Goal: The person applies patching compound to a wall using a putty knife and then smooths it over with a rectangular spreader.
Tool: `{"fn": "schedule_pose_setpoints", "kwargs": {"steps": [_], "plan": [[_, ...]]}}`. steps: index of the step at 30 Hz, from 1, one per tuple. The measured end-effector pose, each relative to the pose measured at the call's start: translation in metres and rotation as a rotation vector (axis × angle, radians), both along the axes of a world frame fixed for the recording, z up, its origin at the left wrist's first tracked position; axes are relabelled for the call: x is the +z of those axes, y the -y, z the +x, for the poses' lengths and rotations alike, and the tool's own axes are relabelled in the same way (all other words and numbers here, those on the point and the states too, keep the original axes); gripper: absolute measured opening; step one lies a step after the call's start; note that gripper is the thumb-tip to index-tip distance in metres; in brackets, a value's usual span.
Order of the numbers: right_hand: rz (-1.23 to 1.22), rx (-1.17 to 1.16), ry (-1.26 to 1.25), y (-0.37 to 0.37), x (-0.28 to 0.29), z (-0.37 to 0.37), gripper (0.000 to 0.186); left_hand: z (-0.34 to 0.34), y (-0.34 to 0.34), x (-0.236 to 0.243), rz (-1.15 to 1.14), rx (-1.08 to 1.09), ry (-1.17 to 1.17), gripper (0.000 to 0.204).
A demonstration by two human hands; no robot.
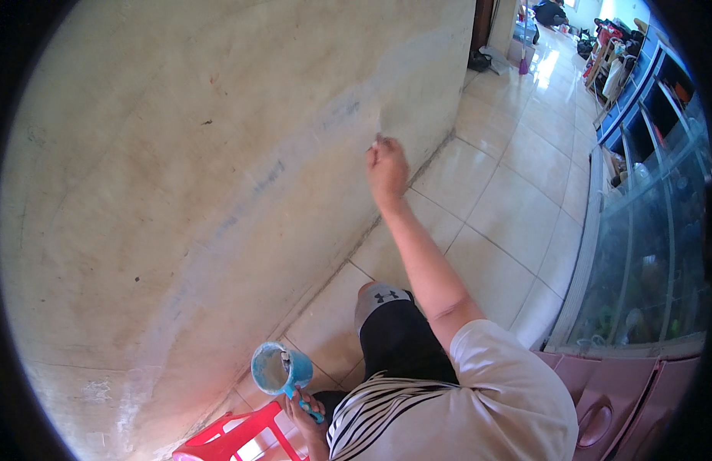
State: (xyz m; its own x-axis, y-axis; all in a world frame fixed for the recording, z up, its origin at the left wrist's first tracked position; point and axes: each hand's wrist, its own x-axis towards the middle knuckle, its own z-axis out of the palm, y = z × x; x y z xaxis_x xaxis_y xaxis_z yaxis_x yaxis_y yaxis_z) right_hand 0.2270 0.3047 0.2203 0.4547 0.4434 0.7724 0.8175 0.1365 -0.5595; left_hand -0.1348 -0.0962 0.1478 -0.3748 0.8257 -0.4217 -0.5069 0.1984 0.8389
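My left hand, low in the picture, is closed around the handle of a light blue dipper. Whitish paste coats the inside of the dipper, and a small object, too unclear to name, sticks up in it. Farther up, my right arm stretches out to the beige wall. The fingers of my right hand are pinched close to its surface. What they hold is mostly hidden; only a small dark bit shows at the fingertips. A pale, smeared band runs diagonally across the wall up to that hand.
A red plastic stool stands by my left hand. On the right are a glass-fronted cabinet and pink drawers. Glossy tiles lead to a crouching person and piled belongings far off.
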Motion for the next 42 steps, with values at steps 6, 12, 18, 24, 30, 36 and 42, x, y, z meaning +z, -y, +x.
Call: {"fn": "schedule_pose_setpoints", "kwargs": {"steps": [6, 12, 18, 24, 30, 36, 42], "plan": [[0.011, 0.232, -0.038, 0.062, 0.001, -0.091, 0.021, 0.008, -0.001, 0.002, -0.023, 0.031, -0.001, 0.023], [-0.013, 0.249, -0.094, 0.068, -0.009, -0.038, 0.018, 0.009, 0.000, 0.006, -0.039, 0.055, -0.026, 0.023], [0.019, 0.201, -0.140, 0.018, 0.029, -0.034, 0.017, -0.005, -0.005, 0.002, -0.023, 0.065, -0.003, 0.025], [-0.066, 0.545, -0.060, 0.082, 0.008, -0.100, 0.013, -0.011, 0.004, -0.003, 0.037, 0.141, 0.109, 0.021], [-0.387, 1.016, -0.250, 0.119, 0.030, -0.136, 0.011, 0.000, 0.000, 0.005, -0.005, 0.175, 0.080, 0.023], [-0.269, 1.515, -0.032, 0.147, 0.042, -0.277, 0.015, 0.009, 0.000, -0.010, 0.017, 0.259, 0.082, 0.024], [-0.115, 1.605, 0.127, 0.161, 0.037, -0.376, 0.013, 0.019, -0.001, -0.016, 0.110, 0.282, 0.050, 0.026]]}}
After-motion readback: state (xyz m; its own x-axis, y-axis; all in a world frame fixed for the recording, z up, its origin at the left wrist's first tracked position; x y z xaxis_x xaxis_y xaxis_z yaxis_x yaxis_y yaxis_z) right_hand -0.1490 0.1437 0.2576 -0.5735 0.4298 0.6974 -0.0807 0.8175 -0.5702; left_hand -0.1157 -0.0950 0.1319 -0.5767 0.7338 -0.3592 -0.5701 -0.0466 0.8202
